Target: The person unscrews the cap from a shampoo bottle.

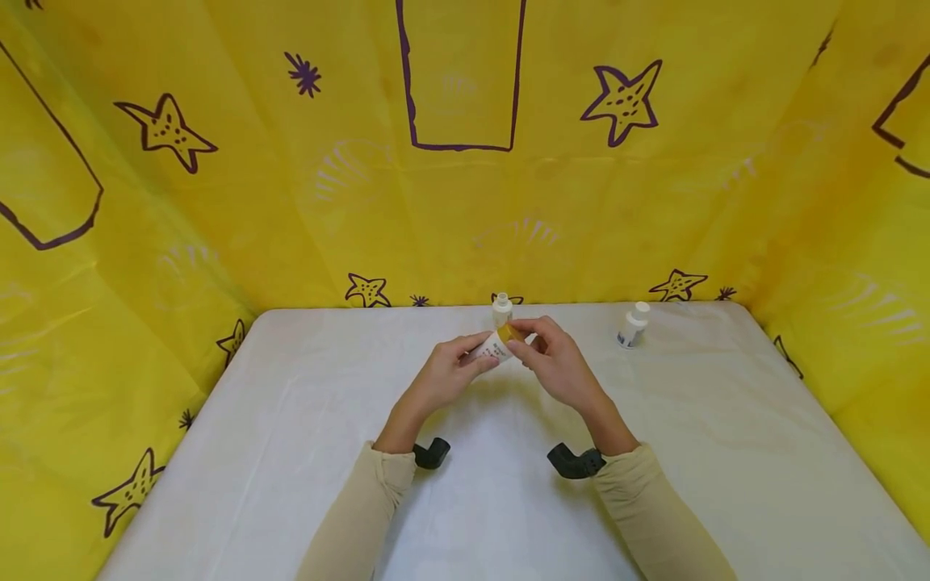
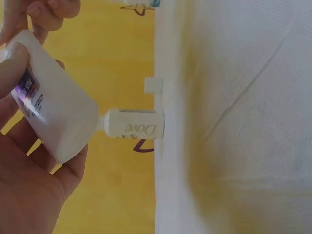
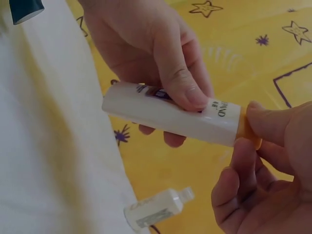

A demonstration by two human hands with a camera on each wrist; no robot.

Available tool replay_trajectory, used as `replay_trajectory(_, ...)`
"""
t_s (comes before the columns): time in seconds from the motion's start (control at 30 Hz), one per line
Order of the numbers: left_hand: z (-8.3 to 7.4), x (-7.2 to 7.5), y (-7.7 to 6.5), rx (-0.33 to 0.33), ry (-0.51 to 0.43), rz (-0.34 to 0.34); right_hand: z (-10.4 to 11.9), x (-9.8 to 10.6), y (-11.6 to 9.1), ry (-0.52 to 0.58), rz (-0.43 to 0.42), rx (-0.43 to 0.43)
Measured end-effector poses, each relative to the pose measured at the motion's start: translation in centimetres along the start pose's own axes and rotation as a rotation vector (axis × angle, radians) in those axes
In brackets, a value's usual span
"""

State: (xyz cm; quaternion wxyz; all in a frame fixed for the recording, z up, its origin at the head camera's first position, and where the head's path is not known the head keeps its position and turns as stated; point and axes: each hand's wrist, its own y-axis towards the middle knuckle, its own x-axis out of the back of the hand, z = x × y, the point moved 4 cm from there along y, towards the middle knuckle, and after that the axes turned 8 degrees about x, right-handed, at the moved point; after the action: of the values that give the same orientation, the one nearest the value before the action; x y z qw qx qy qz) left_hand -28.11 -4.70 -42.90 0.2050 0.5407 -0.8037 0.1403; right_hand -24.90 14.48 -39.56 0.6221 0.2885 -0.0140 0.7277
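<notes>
Plainly, both hands are together on one thing: a white bottle held up off the tabletop, around its middle and towards the far edge. The left hand is wrapped round the body, thumb on the near side and fingers behind, presumably to steady it. The right hand pinches the yellow cap between thumb and fingers — the sort of grip that would suit turning or pulling, though I cannot tell whether the cap is moving. The bottle tilts, cap end up and to the right, which seems to give each hand its own end to work on.

Just beyond, apart from the held bottle, a small Dove bottle stands upright near the far edge, its narrow neck bare. To its right sits a small white piece, perhaps its cap, set down where it would be out of the way. Well off to the right, another small white bottle stands upright with its white top on — probably parked there to leave the middle free for handling. Behind everything hangs a yellow cloth drawn with starfish.
</notes>
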Motion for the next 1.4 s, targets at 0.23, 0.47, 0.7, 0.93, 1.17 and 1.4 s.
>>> replay_trajectory(0.23, 0.27, 0.05, -0.30, 0.019, 0.030, 0.024, 0.54, -0.19, -0.19, -0.049, 0.034, 0.047)
replay_trajectory(0.47, 0.47, 0.18, -0.35, -0.016, 0.008, 0.070, 0.87, -0.31, -0.17, -0.026, 0.024, 0.106)
replay_trajectory(0.7, 0.25, 0.30, -0.32, -0.029, -0.015, 0.096, 0.87, -0.20, -0.24, -0.003, 0.031, 0.142)
replay_trajectory(0.93, -0.21, 0.14, -0.38, -0.059, -0.067, 0.169, 0.85, 0.46, -0.33, 0.031, 0.072, 0.191)
replay_trajectory(1.17, -0.38, 0.19, -0.53, -0.064, -0.112, 0.203, 0.65, 0.60, -0.34, 0.094, 0.114, 0.216)
replay_trajectory(1.4, -0.41, 0.39, -0.45, -0.094, -0.010, 0.026, 0.57, 0.47, -0.22, 0.048, 0.094, 0.112)
